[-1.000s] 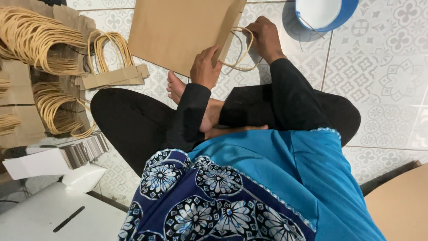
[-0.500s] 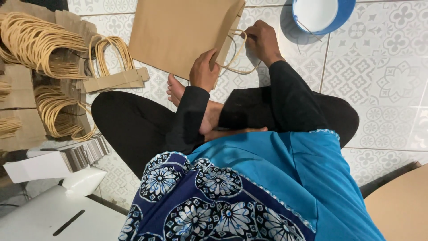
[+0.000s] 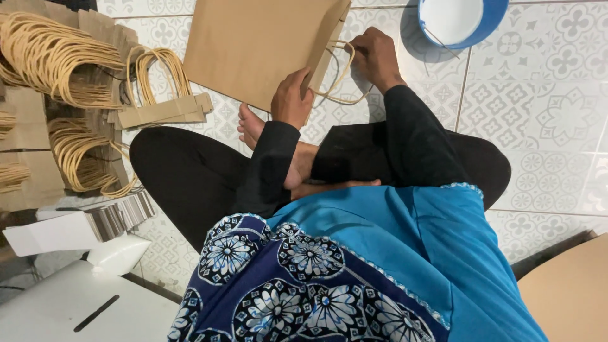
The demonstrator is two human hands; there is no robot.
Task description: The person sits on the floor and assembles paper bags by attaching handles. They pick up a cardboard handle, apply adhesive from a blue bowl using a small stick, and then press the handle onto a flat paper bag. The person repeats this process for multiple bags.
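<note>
One brown paper bag [image 3: 253, 44] lies flat on the tiled floor [image 3: 544, 145] at 12 o'clock before your crossed legs. Your left hand [image 3: 292, 98] is closed around its lower edge. Your right hand [image 3: 375, 57], at 1 o'clock, has its fingers pinched on the cord handle [image 3: 339, 79] at the bag's mouth. Stacks of handle strips [image 3: 69, 69] lie at 10 o'clock. A blue bowl [image 3: 462, 22] with a white inside sits at 1 o'clock. A white box [image 3: 57, 231] lies at 8 o'clock.

1. The paper bag [image 3: 253, 44] lies on the floor [image 3: 544, 126], far from the legs.
2. The bowl [image 3: 465, 22] stands right of it.
3. Handle stacks [image 3: 57, 57] lie at left.
</note>
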